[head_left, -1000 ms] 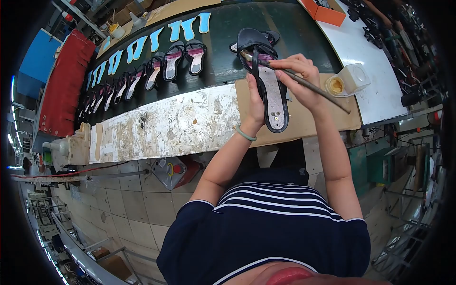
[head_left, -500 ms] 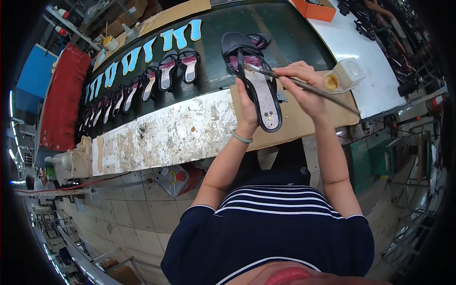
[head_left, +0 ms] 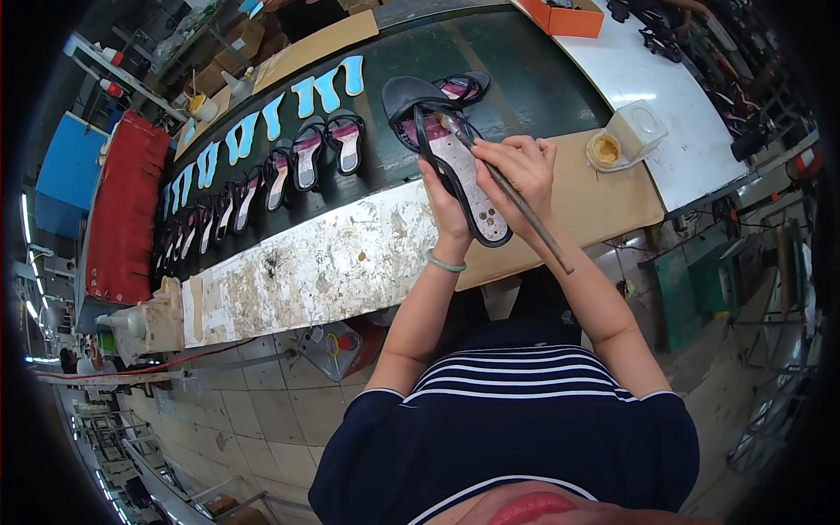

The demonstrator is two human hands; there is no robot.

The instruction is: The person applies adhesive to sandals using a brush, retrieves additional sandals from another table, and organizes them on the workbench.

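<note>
A black sandal [head_left: 465, 179] with a pale insole and a purple-red patch near the toe is held up by my left hand [head_left: 448, 208], its fingers wrapped around the side. My right hand [head_left: 522, 175] grips a long-handled brush [head_left: 544, 234]. The brush's tip rests among the front straps, at or close to the purple-red patch. Behind the held shoe lies another black sandal [head_left: 468, 86], partly hidden by it. To the right of my right hand stands a small open pot [head_left: 604, 150] with yellowish stuff inside, beside a clear-white plastic container [head_left: 637, 129].
Along the dark green belt [head_left: 420, 52] runs a row of black sandals [head_left: 306, 159], with blue-and-white insole pieces [head_left: 304, 96] behind. A stained white ledge [head_left: 306, 241] fronts it. Cardboard [head_left: 626, 201] lies under my hands. An orange box [head_left: 564, 19] sits at the far right.
The brush tip has shifted up toward the straps, and its handle now points more steeply down toward me. My right hand has moved left, nearer the sandal. The left hand keeps its hold.
</note>
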